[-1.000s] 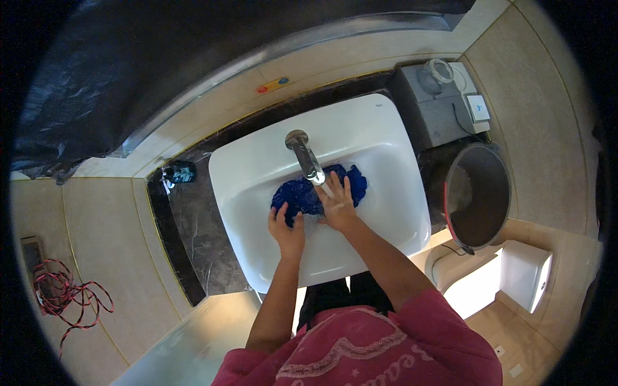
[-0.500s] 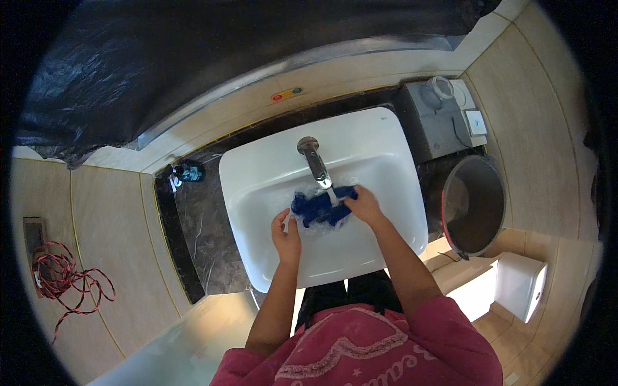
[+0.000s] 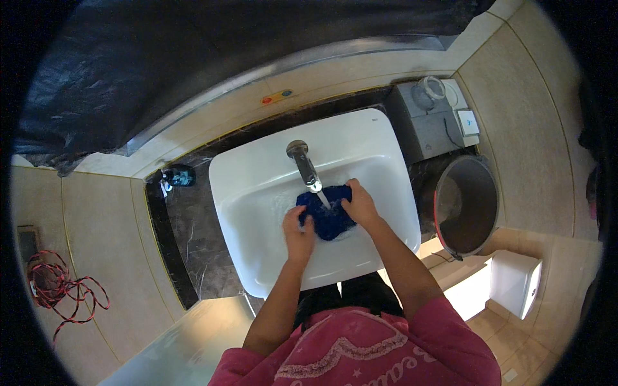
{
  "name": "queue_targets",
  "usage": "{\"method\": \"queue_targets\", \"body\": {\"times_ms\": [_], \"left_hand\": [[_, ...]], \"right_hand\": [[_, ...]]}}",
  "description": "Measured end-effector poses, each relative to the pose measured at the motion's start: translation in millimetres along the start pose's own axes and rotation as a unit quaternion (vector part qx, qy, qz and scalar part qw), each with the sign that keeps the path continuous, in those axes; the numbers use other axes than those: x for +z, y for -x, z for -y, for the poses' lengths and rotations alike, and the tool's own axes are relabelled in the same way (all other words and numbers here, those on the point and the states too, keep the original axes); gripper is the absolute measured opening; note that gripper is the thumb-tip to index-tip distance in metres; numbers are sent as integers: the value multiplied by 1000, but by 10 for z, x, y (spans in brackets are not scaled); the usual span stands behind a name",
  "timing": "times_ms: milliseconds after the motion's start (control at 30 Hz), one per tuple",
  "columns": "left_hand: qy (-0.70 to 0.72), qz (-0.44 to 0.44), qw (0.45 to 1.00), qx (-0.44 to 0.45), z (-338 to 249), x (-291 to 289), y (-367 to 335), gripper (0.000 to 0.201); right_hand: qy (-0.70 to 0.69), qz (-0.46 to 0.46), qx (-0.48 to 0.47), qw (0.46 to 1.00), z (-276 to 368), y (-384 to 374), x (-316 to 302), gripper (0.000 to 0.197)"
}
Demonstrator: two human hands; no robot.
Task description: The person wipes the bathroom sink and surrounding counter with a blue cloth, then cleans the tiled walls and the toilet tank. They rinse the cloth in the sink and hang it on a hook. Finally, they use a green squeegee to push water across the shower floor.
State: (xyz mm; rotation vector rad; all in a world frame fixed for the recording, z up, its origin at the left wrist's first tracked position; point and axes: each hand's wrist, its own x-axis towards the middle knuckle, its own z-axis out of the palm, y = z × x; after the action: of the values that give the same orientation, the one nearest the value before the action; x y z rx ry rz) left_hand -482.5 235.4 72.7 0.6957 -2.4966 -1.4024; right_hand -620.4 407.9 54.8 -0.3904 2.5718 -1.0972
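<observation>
A dark blue wet cloth (image 3: pixel 333 225) is spread out in the white sink (image 3: pixel 255 257), below the chrome faucet (image 3: pixel 306 168). Water runs from the spout onto the middle of the cloth and splashes around it. My left hand (image 3: pixel 299 237) holds the cloth's left edge, fingers and thumb bent around it. On the opposite side, my right hand (image 3: pixel 362 204) pinches the upper right edge between thumb and fingers. Parts of the fingertips are hidden by the cloth.
A dark bucket (image 3: pixel 465 209) with a red rim stands right of the sink. Behind it sits a grey box (image 3: pixel 418 128) with a clear jar (image 3: pixel 428 93) on top. A blue bottle (image 3: pixel 182 175) stands on the dark marble counter (image 3: pixel 199 231) at left. Red cable (image 3: pixel 61 283) hangs on the left wall.
My left hand has moved right and closed on the cloth's edge. The cloth, bunched and ragged before, is now spread wider between my hands. The whole view has shifted slightly.
</observation>
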Motion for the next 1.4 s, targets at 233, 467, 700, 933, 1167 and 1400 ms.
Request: {"method": "queue_targets", "body": {"times_ms": [233, 467, 700, 933, 1167, 1400], "left_hand": [[-297, 165, 939, 59, 174, 808, -195, 110], [-322, 242, 915, 8, 437, 690, -455, 103], [-24, 64, 995, 74, 389, 436, -436, 109], [3, 84, 994, 64, 38, 293, -581, 62], [414, 152, 877, -191, -139, 407, -719, 52], [357, 85, 917, -159, -477, 251, -535, 41]], "right_hand": [[242, -82, -75, 964, -344, -25, 550, 44], [294, -45, -129, 946, -354, -183, 813, 37], [-3, 81, -68, 994, 276, -54, 469, 35], [-584, 151, 147, 784, 283, 111, -349, 38], [-601, -31, 287, 745, -200, 21, -129, 41], [13, -192, -149, 970, 1032, 231, -165, 61]]}}
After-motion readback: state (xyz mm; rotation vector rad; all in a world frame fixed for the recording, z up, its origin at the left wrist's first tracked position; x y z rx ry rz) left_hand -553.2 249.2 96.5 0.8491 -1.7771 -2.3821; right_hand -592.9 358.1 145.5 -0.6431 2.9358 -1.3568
